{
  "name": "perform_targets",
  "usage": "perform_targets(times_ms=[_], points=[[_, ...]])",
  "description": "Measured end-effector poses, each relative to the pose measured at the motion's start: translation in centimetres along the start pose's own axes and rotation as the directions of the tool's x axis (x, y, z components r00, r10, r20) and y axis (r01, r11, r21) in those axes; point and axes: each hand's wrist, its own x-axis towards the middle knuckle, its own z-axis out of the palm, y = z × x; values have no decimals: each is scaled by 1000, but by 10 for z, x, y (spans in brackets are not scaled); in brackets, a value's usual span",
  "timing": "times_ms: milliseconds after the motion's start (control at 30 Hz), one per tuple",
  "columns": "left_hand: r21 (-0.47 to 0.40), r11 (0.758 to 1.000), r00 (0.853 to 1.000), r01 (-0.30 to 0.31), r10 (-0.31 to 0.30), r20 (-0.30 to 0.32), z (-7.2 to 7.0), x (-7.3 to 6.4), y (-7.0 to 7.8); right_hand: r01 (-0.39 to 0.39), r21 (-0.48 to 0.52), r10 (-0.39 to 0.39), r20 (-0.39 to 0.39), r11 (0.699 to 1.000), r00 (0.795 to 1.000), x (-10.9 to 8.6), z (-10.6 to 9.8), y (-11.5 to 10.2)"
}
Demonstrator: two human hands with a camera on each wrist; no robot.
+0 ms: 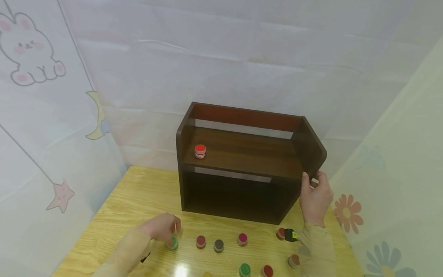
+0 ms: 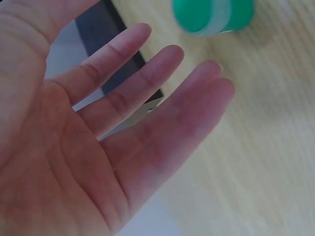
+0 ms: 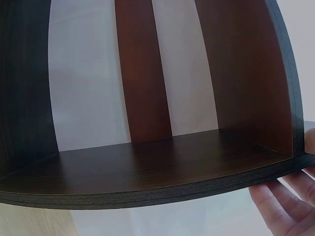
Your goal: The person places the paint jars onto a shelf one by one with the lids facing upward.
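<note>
Left hand low, fingers loosely extended, right hand higher, fingers bent

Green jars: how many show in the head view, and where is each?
2: the lighter green jar by the left hand, and the darker green jar near the picture's bottom edge. More may be hidden.

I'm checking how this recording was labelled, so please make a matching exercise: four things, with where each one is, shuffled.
1. Bright red jar
2. Dark grey jar
3. Left grip
4. Right grip

A. Holding the side panel
B. Between maroon jar and magenta jar
C. On the upper shelf
D. Nearest the light green jar

Pairs: 1-C; 2-B; 3-D; 4-A
</note>
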Motion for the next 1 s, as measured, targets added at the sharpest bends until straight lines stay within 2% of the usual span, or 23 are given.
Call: perform_targets(times_ms=[200,400,600,1000], points=[[-35,999,999,-31,32,20,12,1,-9,0,-10,0,-7,1000,1000,0,1,2],[71,993,995,-97,97,5,26,4,-14,-1,-4,1,-1,1000,1000,0,1,1],[114,983,988,-147,150,-21,33,6,-15,-1,-4,1,-4,1000,1000,0,1,0],[173,970,981,-170,183,-66,45,14,-26,4,-4,-4,-10,1000,1000,0,1,3]])
